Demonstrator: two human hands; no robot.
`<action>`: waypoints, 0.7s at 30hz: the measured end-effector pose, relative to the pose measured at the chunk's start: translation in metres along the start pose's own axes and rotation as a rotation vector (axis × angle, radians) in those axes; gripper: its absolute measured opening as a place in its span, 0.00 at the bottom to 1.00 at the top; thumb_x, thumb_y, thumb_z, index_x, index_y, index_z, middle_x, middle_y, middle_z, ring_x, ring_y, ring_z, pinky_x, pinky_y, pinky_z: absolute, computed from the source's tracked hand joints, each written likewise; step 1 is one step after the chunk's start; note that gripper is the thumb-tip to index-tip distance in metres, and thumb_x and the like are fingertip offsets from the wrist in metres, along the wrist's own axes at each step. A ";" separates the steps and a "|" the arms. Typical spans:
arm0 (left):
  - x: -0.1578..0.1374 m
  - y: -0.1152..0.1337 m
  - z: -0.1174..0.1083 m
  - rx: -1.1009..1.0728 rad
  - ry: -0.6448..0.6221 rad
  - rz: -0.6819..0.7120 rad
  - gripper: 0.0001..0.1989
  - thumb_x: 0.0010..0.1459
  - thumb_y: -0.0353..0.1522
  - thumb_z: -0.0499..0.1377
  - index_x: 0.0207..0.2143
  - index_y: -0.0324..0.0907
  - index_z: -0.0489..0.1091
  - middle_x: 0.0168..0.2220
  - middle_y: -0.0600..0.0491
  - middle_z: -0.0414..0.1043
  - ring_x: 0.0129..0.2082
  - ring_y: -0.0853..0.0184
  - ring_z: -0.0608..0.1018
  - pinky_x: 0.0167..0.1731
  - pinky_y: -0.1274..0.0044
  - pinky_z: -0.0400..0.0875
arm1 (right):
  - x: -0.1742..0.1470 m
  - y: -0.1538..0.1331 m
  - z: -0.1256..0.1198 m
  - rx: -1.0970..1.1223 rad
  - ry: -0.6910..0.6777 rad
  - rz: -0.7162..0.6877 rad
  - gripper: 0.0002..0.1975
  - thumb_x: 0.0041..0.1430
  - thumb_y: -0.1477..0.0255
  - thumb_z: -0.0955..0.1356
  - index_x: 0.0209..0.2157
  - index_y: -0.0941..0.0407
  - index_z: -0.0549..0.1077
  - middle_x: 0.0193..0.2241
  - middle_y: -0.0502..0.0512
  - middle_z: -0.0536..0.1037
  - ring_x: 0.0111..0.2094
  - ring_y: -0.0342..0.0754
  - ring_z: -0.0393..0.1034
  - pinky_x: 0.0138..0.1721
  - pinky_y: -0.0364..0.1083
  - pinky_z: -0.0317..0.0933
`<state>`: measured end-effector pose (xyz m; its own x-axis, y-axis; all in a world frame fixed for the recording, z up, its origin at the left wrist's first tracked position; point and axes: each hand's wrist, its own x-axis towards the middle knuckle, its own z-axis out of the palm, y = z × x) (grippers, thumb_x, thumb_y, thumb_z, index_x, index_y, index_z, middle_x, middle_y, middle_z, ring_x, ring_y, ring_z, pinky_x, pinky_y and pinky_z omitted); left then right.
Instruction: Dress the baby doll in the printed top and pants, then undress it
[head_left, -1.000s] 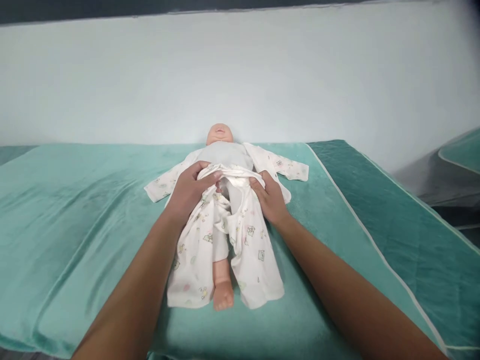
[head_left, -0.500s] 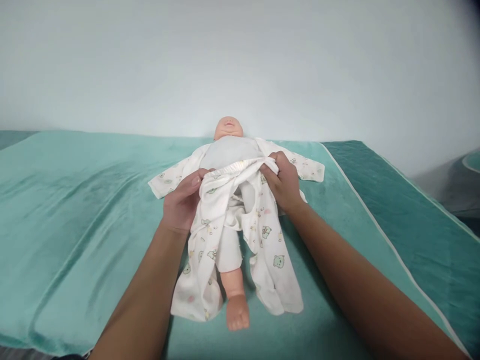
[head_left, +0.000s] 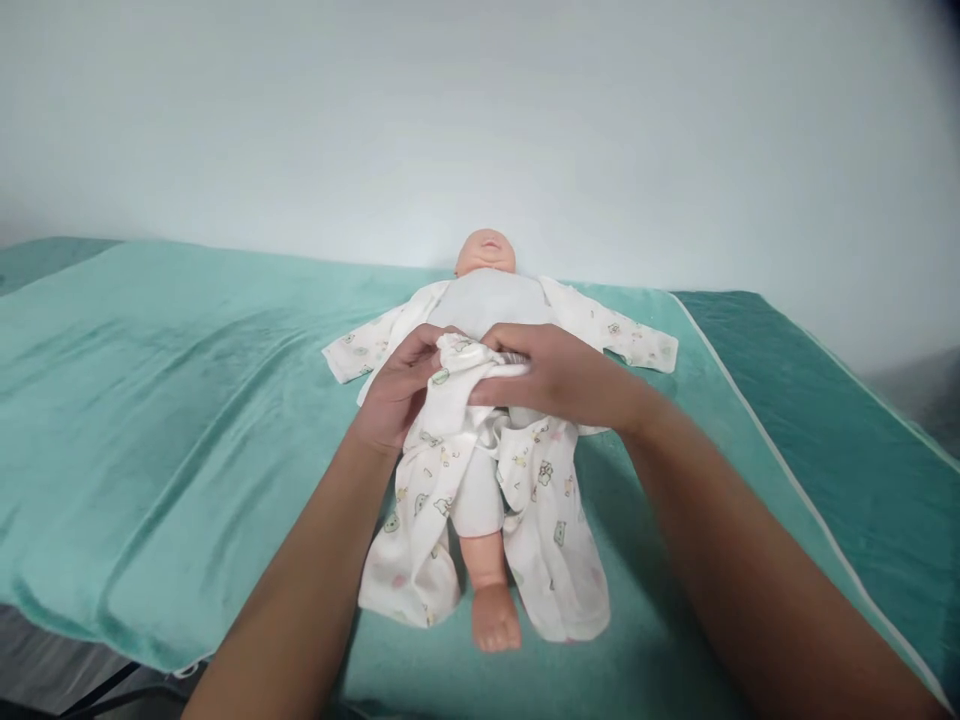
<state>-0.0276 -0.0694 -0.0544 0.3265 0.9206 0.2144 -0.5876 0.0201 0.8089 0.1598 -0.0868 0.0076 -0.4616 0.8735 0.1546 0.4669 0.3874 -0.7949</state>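
A baby doll [head_left: 486, 252] lies on its back, head toward the wall, with a printed white jacket [head_left: 634, 335] open over its pale body. White baby pants [head_left: 555, 520] with a bear print lie over its lower body, and their waistband is bunched up between my hands. My left hand [head_left: 401, 385] grips the waistband's left part. My right hand [head_left: 547, 370] has its fingers closed on the waistband's right part, close to the left hand. One bare foot [head_left: 495, 615] of the doll sticks out between the two pant legs; the other foot is hidden.
A light green blanket [head_left: 187, 400] covers the table beneath the doll. Darker green cloth [head_left: 847, 400] with a pale border lies to the right. The white wall [head_left: 480, 120] rises behind. Grey floor [head_left: 45, 650] shows at lower left.
My right hand has moved inward toward the left, and the waistband that was stretched between my hands is now gathered. The view has shifted slightly.
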 end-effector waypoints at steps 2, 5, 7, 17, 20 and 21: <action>0.000 0.000 0.000 -0.006 0.021 0.001 0.11 0.46 0.33 0.70 0.29 0.43 0.70 0.33 0.57 0.71 0.32 0.69 0.75 0.32 0.79 0.70 | 0.007 -0.007 0.000 0.054 -0.094 0.051 0.11 0.49 0.63 0.73 0.26 0.56 0.72 0.24 0.46 0.68 0.25 0.41 0.60 0.24 0.42 0.52; -0.001 0.001 0.000 0.028 0.077 -0.028 0.10 0.47 0.34 0.69 0.29 0.43 0.71 0.29 0.57 0.71 0.29 0.70 0.75 0.31 0.78 0.70 | 0.010 -0.001 0.003 0.311 -0.072 0.090 0.12 0.49 0.63 0.73 0.25 0.56 0.70 0.22 0.46 0.66 0.23 0.40 0.58 0.23 0.41 0.51; -0.002 0.002 -0.001 0.104 0.098 -0.094 0.10 0.48 0.35 0.69 0.31 0.43 0.73 0.28 0.57 0.72 0.28 0.69 0.75 0.31 0.77 0.70 | 0.010 0.006 0.007 0.527 -0.012 0.111 0.12 0.49 0.63 0.73 0.27 0.56 0.70 0.21 0.46 0.67 0.22 0.40 0.58 0.21 0.41 0.52; -0.008 0.010 0.002 0.364 -0.109 -0.240 0.23 0.41 0.44 0.73 0.35 0.39 0.76 0.26 0.52 0.74 0.29 0.62 0.77 0.27 0.76 0.69 | 0.015 0.016 0.022 0.851 0.168 0.157 0.16 0.53 0.59 0.72 0.27 0.53 0.65 0.22 0.47 0.69 0.23 0.42 0.63 0.22 0.41 0.58; -0.009 0.007 0.007 0.295 -0.032 -0.230 0.21 0.46 0.44 0.70 0.37 0.39 0.76 0.27 0.51 0.76 0.27 0.62 0.78 0.26 0.75 0.70 | 0.013 0.020 0.020 0.846 0.120 0.168 0.16 0.54 0.56 0.72 0.30 0.53 0.69 0.25 0.48 0.73 0.25 0.44 0.66 0.23 0.42 0.61; -0.008 0.006 0.009 0.267 0.014 -0.200 0.21 0.48 0.44 0.69 0.40 0.40 0.76 0.29 0.50 0.77 0.29 0.61 0.79 0.28 0.74 0.72 | 0.012 0.020 0.019 0.816 0.089 0.170 0.16 0.54 0.56 0.72 0.32 0.54 0.70 0.26 0.49 0.74 0.26 0.45 0.68 0.24 0.43 0.62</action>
<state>-0.0277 -0.0804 -0.0462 0.4045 0.9140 0.0303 -0.2975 0.1002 0.9494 0.1494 -0.0738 -0.0176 -0.3571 0.9340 0.0123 -0.1829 -0.0570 -0.9815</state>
